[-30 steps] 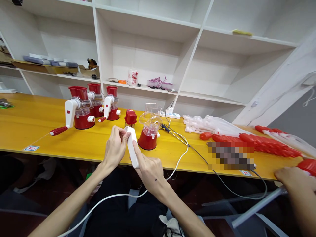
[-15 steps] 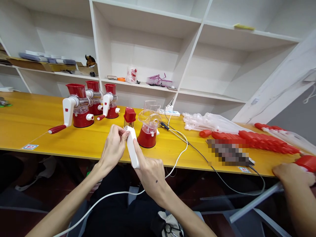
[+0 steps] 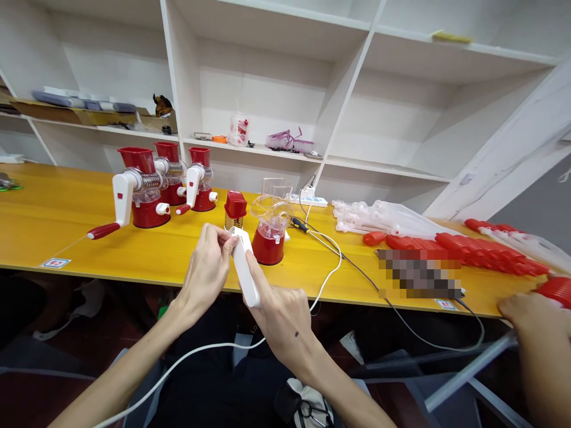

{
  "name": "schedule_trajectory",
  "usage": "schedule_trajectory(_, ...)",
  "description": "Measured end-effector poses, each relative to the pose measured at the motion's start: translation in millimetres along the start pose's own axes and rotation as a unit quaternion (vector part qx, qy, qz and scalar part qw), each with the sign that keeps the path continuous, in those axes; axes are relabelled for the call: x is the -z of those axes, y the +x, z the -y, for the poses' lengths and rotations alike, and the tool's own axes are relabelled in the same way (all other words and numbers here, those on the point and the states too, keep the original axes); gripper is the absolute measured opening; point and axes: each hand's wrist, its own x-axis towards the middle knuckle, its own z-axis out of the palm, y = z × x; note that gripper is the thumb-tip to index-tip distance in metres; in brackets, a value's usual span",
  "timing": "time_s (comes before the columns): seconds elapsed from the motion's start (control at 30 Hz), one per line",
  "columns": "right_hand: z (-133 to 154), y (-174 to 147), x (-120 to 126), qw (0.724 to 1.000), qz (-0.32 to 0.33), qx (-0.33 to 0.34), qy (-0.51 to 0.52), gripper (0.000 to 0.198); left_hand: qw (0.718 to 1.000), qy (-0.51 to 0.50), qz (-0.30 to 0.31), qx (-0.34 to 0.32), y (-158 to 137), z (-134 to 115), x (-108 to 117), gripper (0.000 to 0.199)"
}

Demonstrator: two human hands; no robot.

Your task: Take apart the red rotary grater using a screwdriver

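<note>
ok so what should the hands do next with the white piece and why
I'd probably ease the left hand off the white piece to check its upper end: the left fingers pinch there and hide part of it, while the right hand grips it lower down and could likely hold it alone.

White shelves (image 3: 392, 167), purple pieces (image 3: 285, 141) on one, yellow strip (image 3: 450, 37) higher up, power strip (image 3: 317, 202) beneath, on the surface (image 3: 62, 202)
</note>
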Motion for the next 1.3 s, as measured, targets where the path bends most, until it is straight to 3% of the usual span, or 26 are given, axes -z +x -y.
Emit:
schedule_trajectory(0.17,-1.9,-1.2,-4.6,1.000,-0.018,0.008,0.010,0.080,0.999,0.050,-0.011,-0.011,1.9,-0.5,2.9,0.018)
schedule_trajectory(0.47,-0.6,-0.9,-13.1,1.000,-0.004,-0.001,0.023,0.082,0.997,0.047,-0.044,-0.034,0.2,5.2,-4.1,0.016)
schedule_trajectory(0.63,-0.3,2.2,-13.7,0.998,0.060,-0.024,0.010,0.082,0.998,0.037,-0.039,-0.046,0.7,9.8,-7.7,0.017)
schedule_trajectory(0.77,-0.8,3.4,-15.4,0.994,0.102,-0.043,0.009,0.071,0.998,0.012,-0.037,-0.053,1.7,9.8,-6.9,0.019)
schedule_trajectory(0.93,0.2,6.1,-16.0,0.985,0.157,-0.066,0.012,0.073,0.999,-0.022,-0.014,-0.023,2.6,12.5,-9.9,0.019)
schedule_trajectory(1.1,3.7,8.1,-13.5,0.979,0.188,-0.083,0.005,0.079,0.998,-0.031,-0.044,-0.042,2.6,14.0,-13.1,0.017)
schedule_trajectory(1.3,5.0,10.3,-10.9,0.976,0.198,-0.087,0.004,0.079,0.998,-0.043,-0.034,-0.040,3.0,13.2,-13.5,0.015)
